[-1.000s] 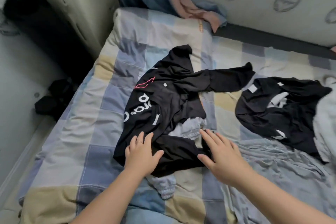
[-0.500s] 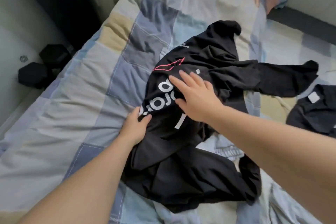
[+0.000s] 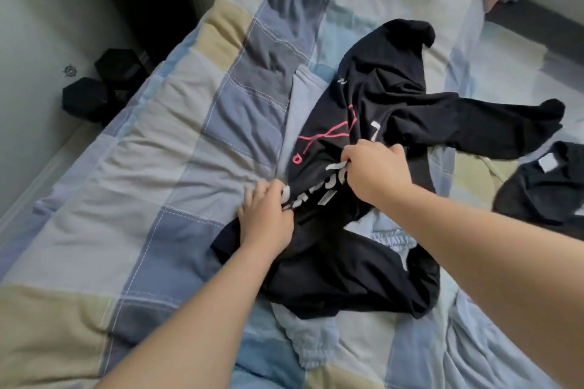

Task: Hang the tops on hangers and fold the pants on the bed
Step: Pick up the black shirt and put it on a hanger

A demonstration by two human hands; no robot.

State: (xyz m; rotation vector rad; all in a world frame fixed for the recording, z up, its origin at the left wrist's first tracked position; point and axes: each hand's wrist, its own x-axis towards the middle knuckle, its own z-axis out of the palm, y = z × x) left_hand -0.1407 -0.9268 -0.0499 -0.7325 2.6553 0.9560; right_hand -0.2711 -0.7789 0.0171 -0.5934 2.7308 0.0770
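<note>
We are gripping the crumpled black printed sweatshirt (image 3: 373, 123) with 2 hands, left hand (image 3: 268, 218) and right hand (image 3: 376, 170) both clenched on fabric; lifting evenly should untangle the sleeves beyond.

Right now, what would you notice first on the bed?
A crumpled black top with white letters and a pink squiggle lies mid-bed on the checked quilt. Both hands pinch it by the print, the left hand at its edge, the right hand further in. Another black garment lies at the right.
</note>
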